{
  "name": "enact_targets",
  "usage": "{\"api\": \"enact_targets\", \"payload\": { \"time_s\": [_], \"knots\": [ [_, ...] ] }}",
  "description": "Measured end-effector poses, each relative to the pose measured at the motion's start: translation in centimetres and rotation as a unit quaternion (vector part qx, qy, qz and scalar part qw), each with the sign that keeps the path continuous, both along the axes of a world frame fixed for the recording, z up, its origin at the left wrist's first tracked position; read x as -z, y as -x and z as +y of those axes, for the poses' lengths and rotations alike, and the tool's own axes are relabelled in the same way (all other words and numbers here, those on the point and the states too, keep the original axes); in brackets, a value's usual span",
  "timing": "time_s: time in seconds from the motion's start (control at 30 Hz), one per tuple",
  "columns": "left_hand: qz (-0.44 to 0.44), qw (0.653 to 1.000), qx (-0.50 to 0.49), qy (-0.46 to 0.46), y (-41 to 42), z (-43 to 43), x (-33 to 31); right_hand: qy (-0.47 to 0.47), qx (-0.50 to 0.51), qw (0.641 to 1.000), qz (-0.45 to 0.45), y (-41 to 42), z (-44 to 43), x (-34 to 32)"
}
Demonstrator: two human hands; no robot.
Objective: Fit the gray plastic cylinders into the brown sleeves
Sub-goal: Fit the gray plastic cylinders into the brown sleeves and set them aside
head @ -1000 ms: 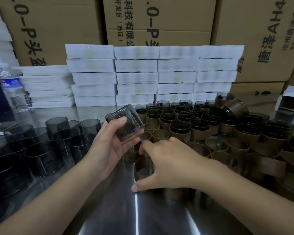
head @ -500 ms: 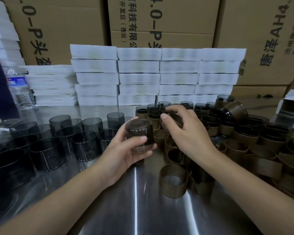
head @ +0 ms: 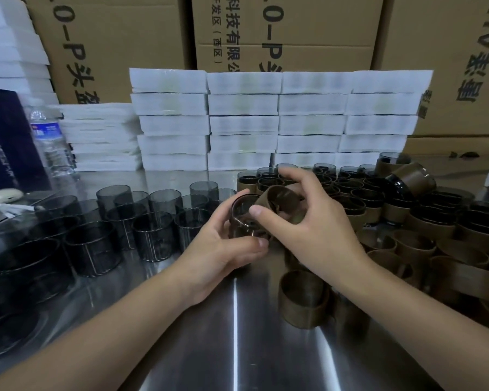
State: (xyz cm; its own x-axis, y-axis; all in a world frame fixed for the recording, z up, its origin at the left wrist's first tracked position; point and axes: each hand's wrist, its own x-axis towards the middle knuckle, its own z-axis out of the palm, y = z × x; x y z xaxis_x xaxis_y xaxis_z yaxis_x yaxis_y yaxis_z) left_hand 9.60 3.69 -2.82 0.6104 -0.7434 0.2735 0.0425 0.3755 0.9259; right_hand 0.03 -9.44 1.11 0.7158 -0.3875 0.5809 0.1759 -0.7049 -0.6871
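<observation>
Here, left hand [head: 218, 256] around gray cylinder [head: 242, 218], right hand [head: 315, 231] around tilted sleeve [head: 283, 199].

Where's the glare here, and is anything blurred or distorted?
Head view: glare streaks run down the steel table; the white stacks look soft; the wide lens warps the cardboard boxes; the gray cylinder in the left hand and brown sleeve in the right hand are fairly sharp.
</observation>
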Motion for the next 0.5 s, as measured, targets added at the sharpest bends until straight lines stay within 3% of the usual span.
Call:
{"api": "enact_targets", "payload": {
  "time_s": [0.2,0.5],
  "knots": [
    [-0.075,0.996,-0.036,-0.032,0.84,-0.1,-0.03,0.011,-0.019,1.0,-0.013,0.08,0.14,-0.4],
    [-0.07,0.993,-0.093,-0.01,0.13,-0.16,0.11,-0.045,-0.107,0.992,0.048,-0.19,-0.08,-0.49]
  ]
}}
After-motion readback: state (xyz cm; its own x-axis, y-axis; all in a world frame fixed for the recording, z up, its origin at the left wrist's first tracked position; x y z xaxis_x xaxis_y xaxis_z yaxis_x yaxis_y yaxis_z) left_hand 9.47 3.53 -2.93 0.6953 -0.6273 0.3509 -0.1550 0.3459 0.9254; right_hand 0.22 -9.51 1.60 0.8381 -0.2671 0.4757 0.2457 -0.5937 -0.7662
